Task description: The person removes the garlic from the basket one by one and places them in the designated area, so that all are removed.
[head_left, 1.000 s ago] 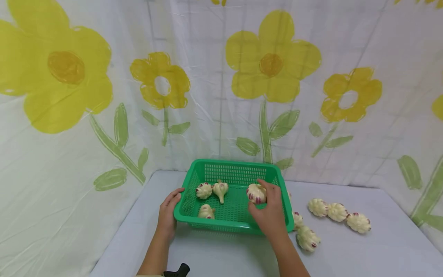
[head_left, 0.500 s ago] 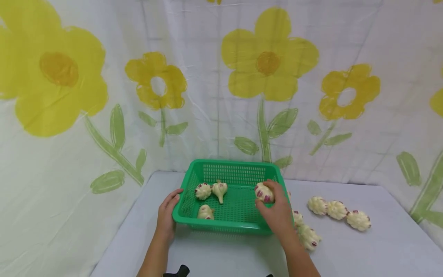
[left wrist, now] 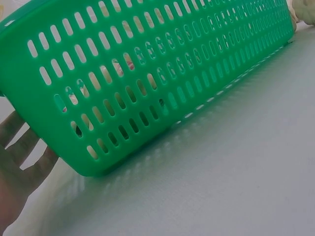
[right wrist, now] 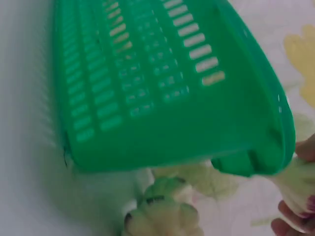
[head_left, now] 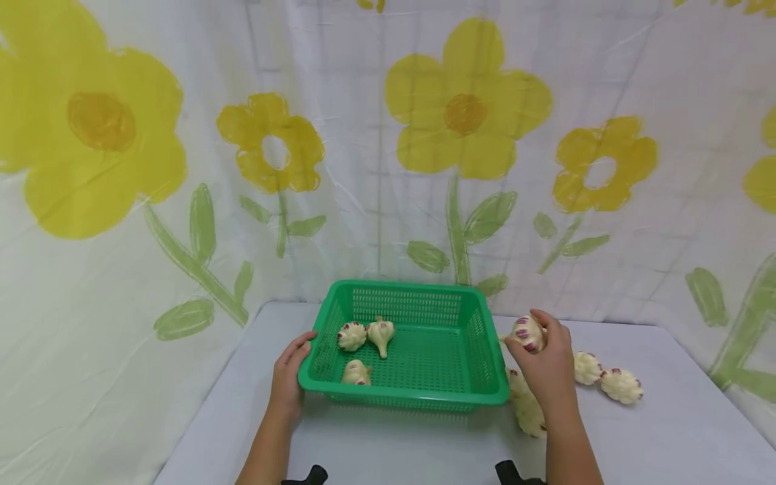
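Note:
In the head view, a garlic bulb (head_left: 526,334) with purple streaks is pinched between the thumb and fingers of my right hand (head_left: 548,357), just outside the right rim of a green plastic basket (head_left: 403,394). Its pale stem points left, toward that rim. My left hand (head_left: 289,377) rests against the basket's left end; in the left wrist view its fingers (left wrist: 27,147) are fairly straight and spread along the outer wall. Inside the basket, on the left, lie three more bulbs: a knobbly one (head_left: 351,336), a smooth stemmed one (head_left: 380,335) and a front one (head_left: 356,372).
Right of the basket, partly behind my right hand and forearm, garlic bulbs (head_left: 531,414) lie on the white table (head_left: 418,448). Farther right sit two more bulbs (head_left: 622,386). A flower-printed curtain (head_left: 376,168) hangs behind the table.
My right hand has carried its garlic bulb from over the basket's right part out past the right rim. My left hand has stayed at the basket's left end.

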{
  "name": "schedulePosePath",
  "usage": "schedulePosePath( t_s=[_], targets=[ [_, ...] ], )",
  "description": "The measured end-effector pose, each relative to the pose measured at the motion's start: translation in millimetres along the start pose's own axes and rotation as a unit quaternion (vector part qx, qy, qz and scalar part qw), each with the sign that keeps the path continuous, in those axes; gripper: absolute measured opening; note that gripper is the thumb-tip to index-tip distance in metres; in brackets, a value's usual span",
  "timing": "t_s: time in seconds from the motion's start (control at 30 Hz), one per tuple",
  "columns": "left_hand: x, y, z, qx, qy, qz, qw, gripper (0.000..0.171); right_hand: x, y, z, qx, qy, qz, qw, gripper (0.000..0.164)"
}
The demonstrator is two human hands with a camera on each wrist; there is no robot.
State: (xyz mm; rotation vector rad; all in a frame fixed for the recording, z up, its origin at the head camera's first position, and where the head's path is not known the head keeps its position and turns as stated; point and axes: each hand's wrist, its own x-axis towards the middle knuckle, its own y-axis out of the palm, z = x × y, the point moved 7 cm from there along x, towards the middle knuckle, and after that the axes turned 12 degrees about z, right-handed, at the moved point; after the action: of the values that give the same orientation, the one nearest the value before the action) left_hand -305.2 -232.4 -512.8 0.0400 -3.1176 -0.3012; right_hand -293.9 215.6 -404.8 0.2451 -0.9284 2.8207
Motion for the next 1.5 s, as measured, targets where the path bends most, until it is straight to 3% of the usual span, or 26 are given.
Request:
schedulePosePath(
  t_s=[0.2, 0.33, 0.5, 0.83, 1.5],
  targets=[
    [-1.6, 0.2, 0.2, 0.007, -0.001, 0.000, 1.0000, 0.045, 3, -8, -22, -0.023, 0.063, 0.041, 0.997, 0.073],
    [-1.0, 0.7, -0.5, 0.004, 0.003, -0.001, 1.0000, 0.045, 3, -7, -31, -0.041, 0.083, 0.074, 0.993, 0.077],
    [-0.6, -0.2, 1.1, -0.003, 0.004, -0.003, 1.0000, 0.045, 4, -1, -35, -0.081, 0.077, 0.111, 0.988, 0.073],
    [-3.3, 1.5, 1.4, -0.001, 0.003, 0.001, 1.0000, 0.045, 9, 16, -51, -0.108, 0.066, 0.170, 0.977, 0.063],
    [-1.5, 0.0, 0.6, 0.002, 0.010, -0.003, 0.9999, 0.042, 11, 31, -67, -0.134, 0.056, 0.178, 0.973, 0.057]
  ],
)
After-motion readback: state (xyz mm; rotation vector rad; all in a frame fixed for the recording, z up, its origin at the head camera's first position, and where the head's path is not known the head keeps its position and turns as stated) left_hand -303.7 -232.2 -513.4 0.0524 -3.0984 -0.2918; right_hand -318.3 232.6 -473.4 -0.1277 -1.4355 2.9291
